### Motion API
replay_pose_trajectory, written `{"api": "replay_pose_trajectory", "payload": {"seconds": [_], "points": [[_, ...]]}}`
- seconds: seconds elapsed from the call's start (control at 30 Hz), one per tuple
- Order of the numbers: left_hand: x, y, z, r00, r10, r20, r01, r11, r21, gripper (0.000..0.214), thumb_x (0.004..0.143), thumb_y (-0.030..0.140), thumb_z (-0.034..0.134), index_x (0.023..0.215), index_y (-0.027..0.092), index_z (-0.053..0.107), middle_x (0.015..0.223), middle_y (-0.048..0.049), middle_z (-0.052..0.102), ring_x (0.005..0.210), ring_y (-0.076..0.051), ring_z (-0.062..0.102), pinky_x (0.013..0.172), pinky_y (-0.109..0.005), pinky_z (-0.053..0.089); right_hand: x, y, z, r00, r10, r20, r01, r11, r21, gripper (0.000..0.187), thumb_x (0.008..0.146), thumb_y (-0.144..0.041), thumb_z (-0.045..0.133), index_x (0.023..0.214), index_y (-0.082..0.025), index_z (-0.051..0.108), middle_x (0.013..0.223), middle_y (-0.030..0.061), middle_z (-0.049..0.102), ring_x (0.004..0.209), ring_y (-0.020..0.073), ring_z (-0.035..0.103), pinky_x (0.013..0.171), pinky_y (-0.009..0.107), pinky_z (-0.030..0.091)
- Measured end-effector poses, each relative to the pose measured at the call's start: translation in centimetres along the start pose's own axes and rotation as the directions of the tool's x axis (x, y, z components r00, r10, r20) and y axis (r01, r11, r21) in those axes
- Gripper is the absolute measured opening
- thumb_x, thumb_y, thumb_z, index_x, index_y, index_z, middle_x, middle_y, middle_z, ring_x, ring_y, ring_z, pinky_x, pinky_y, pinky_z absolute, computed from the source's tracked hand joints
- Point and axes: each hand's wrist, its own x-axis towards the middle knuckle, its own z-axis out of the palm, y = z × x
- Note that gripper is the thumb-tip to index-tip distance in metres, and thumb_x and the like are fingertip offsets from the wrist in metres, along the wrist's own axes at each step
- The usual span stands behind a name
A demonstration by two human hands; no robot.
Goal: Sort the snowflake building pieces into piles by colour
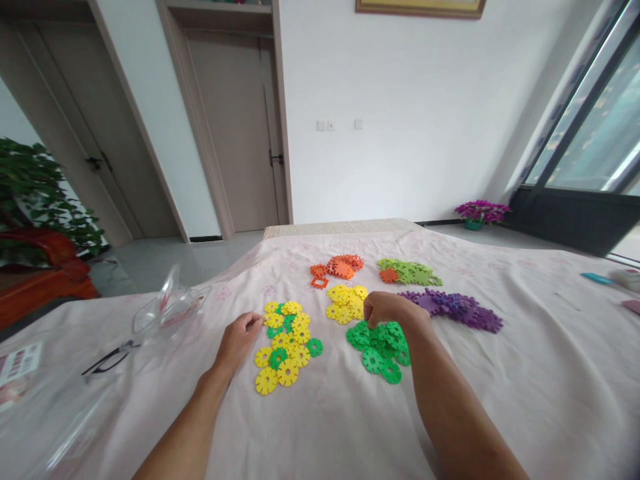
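Had the left hand [241, 335] loosely curled beside a mixed pile of yellow and green notched plastic discs [287, 373], then the right hand [391, 308] bunched narrow at the far edge of a heap of green notched plastic discs [373, 361]; could not tell any grip in either.

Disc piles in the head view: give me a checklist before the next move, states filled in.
1. Green pile shows only green: ok.
2. Yellow pile shows only yellow: ok.
3. Left-hand pile one colour: not ok, yellow and green mixed.
4. Lime pile one colour: not ok, orange piece at its left end.
5. Right hand empty: cannot tell, fingers curled.
6. Hands apart, left hand included: ok.
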Motion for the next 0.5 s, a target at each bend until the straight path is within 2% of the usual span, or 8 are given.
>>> {"api": "replay_pose_trajectory", "payload": {"seconds": [0.1, 0.2, 0.33, 0.5], "points": [[0.0, 0.1, -0.1, 1.000, -0.001, 0.004, 0.001, 1.000, 0.010, 0.030, 0.080, 0.044, 0.047, 0.087, 0.022, 0.066, 0.092, -0.0007, 0.072, 0.088, -0.018, 0.064, 0.081, -0.026, 0.046, -0.1, -0.5, -0.2, 0.998, -0.009, -0.054, 0.005, 0.998, -0.062, 0.032, 0.058, -0.016, 0.071, 0.089, -0.024, 0.072, 0.087, 0.0006, 0.070, 0.076, 0.0172, 0.063, 0.059, 0.022, 0.039], [0.0, 0.2, -0.1, 1.000, 0.000, 0.003, 0.000, 1.000, 0.018, 0.030, 0.080, 0.043, 0.047, 0.087, 0.022, 0.066, 0.092, -0.0008, 0.072, 0.089, -0.019, 0.064, 0.082, -0.026, 0.046, 0.1, -2.0, 0.2, 0.988, -0.117, -0.099, 0.112, 0.992, -0.051, 0.025, 0.064, -0.018, 0.067, 0.088, -0.024, 0.071, 0.087, -0.0004, 0.070, 0.075, 0.0149, 0.062, 0.058, 0.021, 0.037], [-0.1, 0.2, -0.1, 1.000, -0.002, 0.000, 0.002, 1.000, 0.015, 0.031, 0.080, 0.044, 0.047, 0.087, 0.021, 0.066, 0.092, -0.0007, 0.072, 0.088, -0.019, 0.064, 0.082, -0.026, 0.046, 0.6, -5.5, 2.2, 0.948, -0.310, -0.075, 0.309, 0.951, -0.026, 0.021, 0.066, -0.024, 0.070, 0.087, -0.024, 0.071, 0.087, -0.0011, 0.070, 0.076, 0.0139, 0.061, 0.059, 0.021, 0.035], [-0.2, 0.3, -0.1, 1.000, -0.015, 0.002, 0.015, 1.000, -0.001, 0.032, 0.080, 0.045, 0.047, 0.088, 0.021, 0.066, 0.092, -0.0014, 0.072, 0.088, -0.019, 0.064, 0.082, -0.027, 0.046, 0.5, -9.5, 4.6, 0.923, -0.376, -0.078, 0.370, 0.926, -0.079, 0.036, 0.062, -0.040, 0.076, 0.094, -0.027, 0.069, 0.090, 0.0001, 0.069, 0.079, 0.0181, 0.061, 0.058, 0.023, 0.035]]}}
